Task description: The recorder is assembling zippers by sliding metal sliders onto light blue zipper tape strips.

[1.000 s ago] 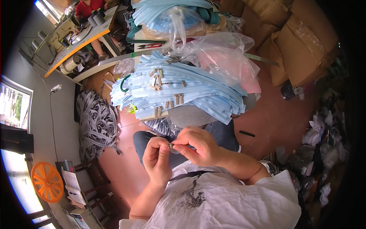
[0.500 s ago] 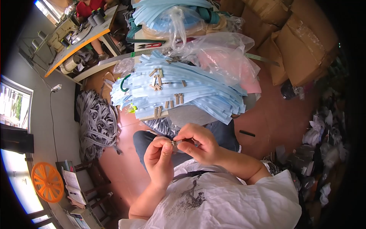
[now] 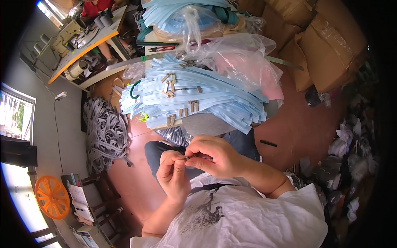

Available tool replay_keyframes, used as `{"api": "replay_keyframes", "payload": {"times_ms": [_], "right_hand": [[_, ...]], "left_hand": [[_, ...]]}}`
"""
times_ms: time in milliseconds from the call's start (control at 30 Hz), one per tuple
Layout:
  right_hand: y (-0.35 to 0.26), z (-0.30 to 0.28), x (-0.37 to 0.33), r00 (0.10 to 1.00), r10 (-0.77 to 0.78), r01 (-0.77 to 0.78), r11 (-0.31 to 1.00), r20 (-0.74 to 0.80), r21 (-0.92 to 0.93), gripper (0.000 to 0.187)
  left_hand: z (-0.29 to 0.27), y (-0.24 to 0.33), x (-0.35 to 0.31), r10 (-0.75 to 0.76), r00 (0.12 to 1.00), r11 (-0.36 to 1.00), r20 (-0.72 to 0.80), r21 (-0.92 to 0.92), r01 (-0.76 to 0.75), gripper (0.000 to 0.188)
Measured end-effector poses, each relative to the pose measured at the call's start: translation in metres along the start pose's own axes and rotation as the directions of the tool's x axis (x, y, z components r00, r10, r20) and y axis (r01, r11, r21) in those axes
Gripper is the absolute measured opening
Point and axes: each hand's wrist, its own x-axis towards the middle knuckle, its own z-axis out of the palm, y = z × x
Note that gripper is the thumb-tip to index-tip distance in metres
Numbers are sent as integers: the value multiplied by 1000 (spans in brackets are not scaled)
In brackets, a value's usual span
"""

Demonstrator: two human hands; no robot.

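Observation:
Above my lap, my left hand point(image 3: 173, 175) and my right hand point(image 3: 216, 155) meet with closed fingertips. Between them is a small metal piece point(image 3: 186, 158), pinched from both sides and mostly covered by fingers; its exact kind is too small to make out. Just beyond the hands, a thick bundle of light blue zipper tapes point(image 3: 223, 97) lies fanned over a support. Several small metal pieces point(image 3: 193, 106), shaped like zipper pulls, rest on top of the tapes, singly and in little groups.
Clear plastic bags point(image 3: 244, 53), one over something pink, lie behind the tapes near red-handled cutters point(image 3: 166, 48). Grey strips point(image 3: 105, 132) are heaped on the floor at left. A person sits by a sewing table point(image 3: 89, 45) at far left. Cardboard boxes point(image 3: 331, 53) stand at right.
The fingertips have drawn closer together around the small metal piece, and my right fingers have shifted slightly left. The tapes and the pieces on them lie as before.

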Motion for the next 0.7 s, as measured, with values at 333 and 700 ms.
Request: {"api": "replay_keyframes", "payload": {"times_ms": [333,700], "right_hand": [[15,7,-1,995,-37,41,999,-92,35,15],[16,8,-9,959,-276,256,942,-67,-215,17]], "left_hand": [[6,5,9,-287,958,908,15,-316,276,6],[1,10,11,-36,989,999,146,9,35,6]]}}
